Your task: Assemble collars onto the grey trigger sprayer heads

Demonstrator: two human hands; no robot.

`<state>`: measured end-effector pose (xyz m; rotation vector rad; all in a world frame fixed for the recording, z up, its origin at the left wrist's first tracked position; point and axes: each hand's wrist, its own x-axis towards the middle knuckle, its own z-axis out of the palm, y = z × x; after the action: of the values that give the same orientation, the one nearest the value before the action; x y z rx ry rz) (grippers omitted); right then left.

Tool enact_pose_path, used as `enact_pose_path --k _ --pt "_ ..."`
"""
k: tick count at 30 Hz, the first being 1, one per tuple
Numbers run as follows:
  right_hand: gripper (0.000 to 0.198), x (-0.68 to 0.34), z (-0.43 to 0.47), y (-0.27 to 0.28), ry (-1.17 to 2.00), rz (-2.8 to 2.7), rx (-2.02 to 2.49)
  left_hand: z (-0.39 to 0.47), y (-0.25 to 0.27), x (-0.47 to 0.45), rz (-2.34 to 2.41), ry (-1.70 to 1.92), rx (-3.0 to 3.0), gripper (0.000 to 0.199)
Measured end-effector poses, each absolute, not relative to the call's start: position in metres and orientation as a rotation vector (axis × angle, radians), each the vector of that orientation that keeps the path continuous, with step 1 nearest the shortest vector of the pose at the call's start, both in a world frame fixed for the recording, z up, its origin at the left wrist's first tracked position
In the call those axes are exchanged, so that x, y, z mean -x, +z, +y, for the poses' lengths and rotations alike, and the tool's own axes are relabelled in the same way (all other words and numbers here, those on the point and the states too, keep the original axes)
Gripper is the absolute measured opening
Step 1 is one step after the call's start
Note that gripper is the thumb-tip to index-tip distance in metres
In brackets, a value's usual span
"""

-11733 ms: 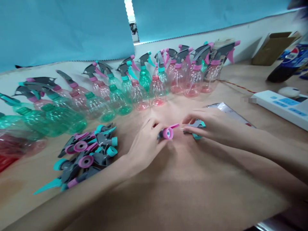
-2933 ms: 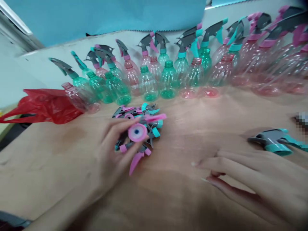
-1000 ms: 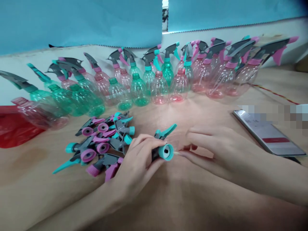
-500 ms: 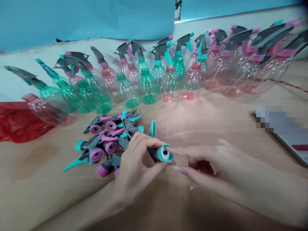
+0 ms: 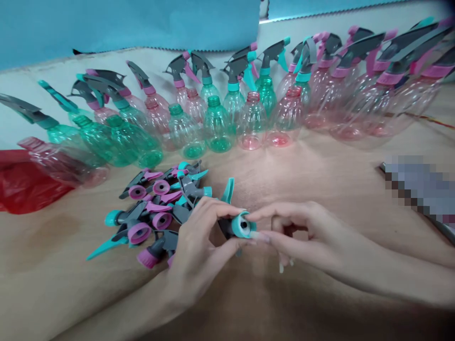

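A grey spray trigger head (image 5: pixel 243 224) with a teal collar is held in front of me, its round opening facing me and a white ring inside. My left hand (image 5: pixel 204 246) is closed around its grey body. The thumb and forefinger of my right hand (image 5: pixel 305 229) pinch the teal collar from the right. One teal lever (image 5: pixel 228 190) stands up behind my left fingers. Left of my hands lies a pile of loose trigger heads (image 5: pixel 139 232), grey with pink or teal collars.
Behind the pile stands a long row of green and pink clear bottles (image 5: pixel 218 125), several with trigger heads on. A red plastic bag (image 5: pixel 31 182) lies at the far left. At the right lies a dark-edged flat device (image 5: pixel 419 203), partly blurred out. A white wall (image 5: pixel 106 61) rises behind.
My right hand has come in from the right and settled its fingertips on the teal collar. The view has shifted slightly; my left hand keeps its grip.
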<state>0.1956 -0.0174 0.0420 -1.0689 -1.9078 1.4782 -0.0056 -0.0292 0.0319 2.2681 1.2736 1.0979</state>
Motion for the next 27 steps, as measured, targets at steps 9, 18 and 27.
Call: enact_pose_path --k 9,18,27 --pt "0.026 -0.188 -0.027 0.026 1.626 -1.579 1.023 -0.032 0.031 0.006 1.214 1.109 -2.385 0.019" --pt "0.018 -0.187 -0.028 0.024 1.422 -1.814 0.924 -0.033 0.03 0.006 1.146 1.069 -2.369 0.018" --pt "0.019 -0.194 -0.023 0.027 1.294 -2.114 0.799 -0.038 0.031 0.002 1.11 0.966 -2.299 0.011"
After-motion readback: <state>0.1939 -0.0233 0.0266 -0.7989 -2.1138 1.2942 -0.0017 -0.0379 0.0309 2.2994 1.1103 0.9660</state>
